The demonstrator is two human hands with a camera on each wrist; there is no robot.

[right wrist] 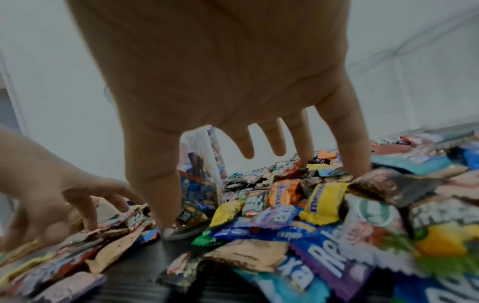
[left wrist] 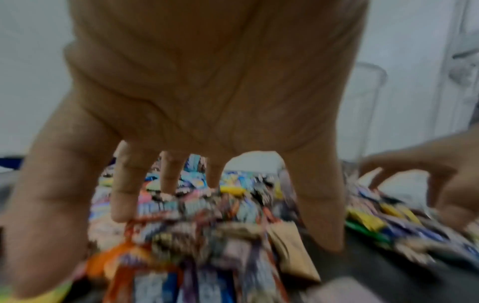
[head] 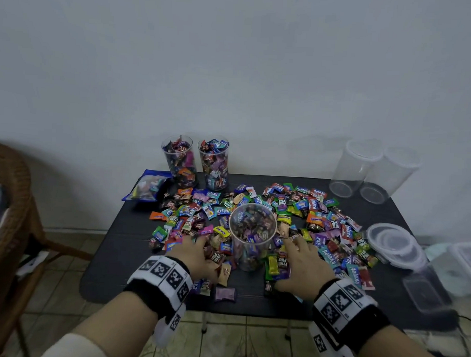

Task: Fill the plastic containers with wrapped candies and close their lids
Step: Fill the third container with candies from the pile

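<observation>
— Where's the container being filled?
— The tall clear plastic cup [head: 252,236], partly full and lidless, stands mid-table inside the spread of colourful wrapped candies [head: 331,224].
— And the hands?
— The left hand [head: 198,254] lies just left of it, fingers spread and relaxed, tips touching wrappers; the right hand [head: 303,266] lies just right, fingers likewise straight on the pile. Neither grips anything.
— Farther out?
— Two full clear cups [head: 196,163] at the back of the black table [head: 113,267], two empty clear tubs [head: 363,169] at back right, stacked round clear lids [head: 395,244] at the right edge.
</observation>
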